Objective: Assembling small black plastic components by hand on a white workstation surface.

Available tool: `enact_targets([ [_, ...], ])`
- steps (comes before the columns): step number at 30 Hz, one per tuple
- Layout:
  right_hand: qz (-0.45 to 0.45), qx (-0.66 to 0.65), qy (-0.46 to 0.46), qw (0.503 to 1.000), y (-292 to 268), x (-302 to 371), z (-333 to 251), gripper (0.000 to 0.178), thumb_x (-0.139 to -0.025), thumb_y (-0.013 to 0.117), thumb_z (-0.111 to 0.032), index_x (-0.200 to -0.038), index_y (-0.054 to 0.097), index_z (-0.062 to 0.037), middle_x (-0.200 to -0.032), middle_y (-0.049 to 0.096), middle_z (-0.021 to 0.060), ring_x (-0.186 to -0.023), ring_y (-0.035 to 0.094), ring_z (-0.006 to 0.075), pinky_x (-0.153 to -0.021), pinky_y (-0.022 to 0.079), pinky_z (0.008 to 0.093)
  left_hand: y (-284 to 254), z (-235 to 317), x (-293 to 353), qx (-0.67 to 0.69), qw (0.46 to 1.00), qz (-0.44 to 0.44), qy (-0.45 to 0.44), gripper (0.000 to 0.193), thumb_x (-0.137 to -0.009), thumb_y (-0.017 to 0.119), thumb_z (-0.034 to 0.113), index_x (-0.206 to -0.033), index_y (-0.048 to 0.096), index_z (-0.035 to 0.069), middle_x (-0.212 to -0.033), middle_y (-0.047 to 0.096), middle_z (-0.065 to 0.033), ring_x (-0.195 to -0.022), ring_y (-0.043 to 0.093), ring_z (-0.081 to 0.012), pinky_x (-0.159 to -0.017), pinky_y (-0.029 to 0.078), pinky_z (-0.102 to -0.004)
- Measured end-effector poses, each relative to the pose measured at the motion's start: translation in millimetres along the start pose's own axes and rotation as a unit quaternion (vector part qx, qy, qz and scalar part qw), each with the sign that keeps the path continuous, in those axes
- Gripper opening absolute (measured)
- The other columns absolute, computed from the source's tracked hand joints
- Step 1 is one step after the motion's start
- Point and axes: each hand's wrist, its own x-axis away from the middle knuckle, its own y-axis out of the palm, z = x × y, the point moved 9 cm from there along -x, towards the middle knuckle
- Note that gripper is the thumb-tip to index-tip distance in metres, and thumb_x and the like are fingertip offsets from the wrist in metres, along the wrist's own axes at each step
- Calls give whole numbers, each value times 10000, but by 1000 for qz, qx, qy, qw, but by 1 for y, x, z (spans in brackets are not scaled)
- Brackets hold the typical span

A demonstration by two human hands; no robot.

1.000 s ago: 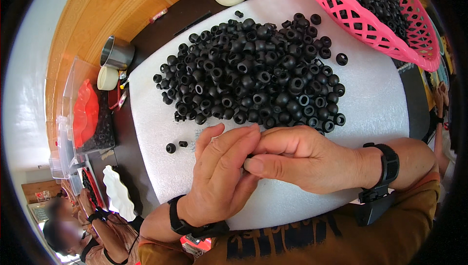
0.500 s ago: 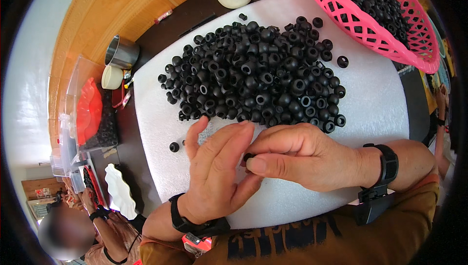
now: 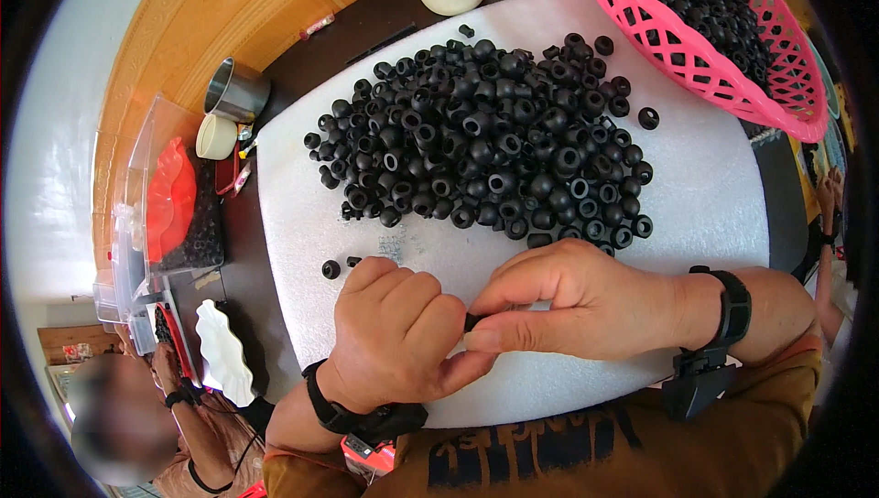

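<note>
Between finger and thumb, my right hand [image 3: 577, 306] pinches a small black part [image 3: 472, 321], mostly hidden by the fingers. My left hand [image 3: 394, 329] is closed in a fist right beside it, its curled fingers against the part's left side; what lies inside the fist is hidden. Ahead of both hands, a heap of small black round parts with open holes [image 3: 485, 132] lies on a white foam sheet [image 3: 714, 223]. Two loose black parts lie apart by the left knuckles, one of them a round one [image 3: 331, 269].
A pink lattice basket [image 3: 678, 68] full of black parts stands at the far right. Along the left are a metal cup [image 3: 240, 91], a cream cup [image 3: 216, 137], a clear box [image 3: 137, 196] with a red scalloped dish, and a white scalloped dish [image 3: 222, 351]. A co-worker sits at lower left.
My left hand has gone from spread fingers to a closed fist next to the small black part. My right hand keeps its pinch. The whole view has shifted slightly.
</note>
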Motion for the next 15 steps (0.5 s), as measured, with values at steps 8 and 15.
enact_targets([
  [8, -34, -31, 47, 998, 2, 1, 5, 262, -913, 626, -250, -876, 688, 2, -806, 706, 75, -751, 623, 84, -678, 486, 242, -2, 6, 3, 9, 1000, 0, 21, 332, -640, 708, 267, -619, 430, 86, -563, 357, -51, -447, 368, -240, -453, 290, -347],
  [15, -50, -60, 79, 994, 4, 2, 7, 270, -922, 617, -252, -900, 676, 11, -798, 688, 51, -739, 589, 73, -673, 479, 248, -4, 0, 2, 4, 1000, -11, 14, 353, -694, 711, 295, -609, 423, 109, -559, 357, -20, -443, 399, -194, -448, 307, -313],
])
